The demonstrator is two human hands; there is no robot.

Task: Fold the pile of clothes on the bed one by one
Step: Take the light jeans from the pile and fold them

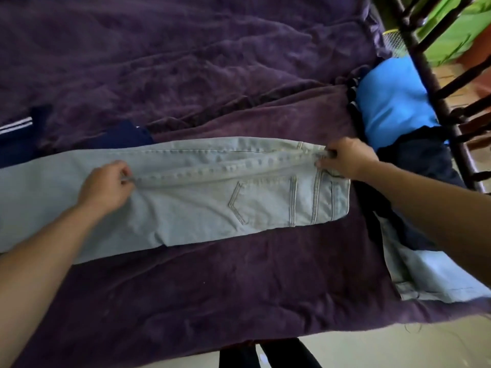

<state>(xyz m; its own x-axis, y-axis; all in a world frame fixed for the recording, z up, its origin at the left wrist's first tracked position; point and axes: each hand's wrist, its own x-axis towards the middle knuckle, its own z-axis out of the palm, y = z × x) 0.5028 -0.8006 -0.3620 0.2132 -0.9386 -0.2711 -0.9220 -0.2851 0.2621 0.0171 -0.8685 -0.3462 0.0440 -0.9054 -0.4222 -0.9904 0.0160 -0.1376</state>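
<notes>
You are looking at a dim, softly lit scene: daylight enters from 1 to 2 o'clock, where the green surface (451, 30) and the blue cloth (393, 102) glow brightly, while the purple bed cover (186, 62) sinks almost to black in its folds toward 10 and 11 o'clock. The pale jeans (199, 203) at centre are the sharpest part, their stitching readable, with only a faint soft shadow under your left hand (105, 188) and no glare. Toward the edges the wide lens bends straight lines, curving the bed frame (426, 75) at 2 o'clock, and detail there is smeared.
</notes>
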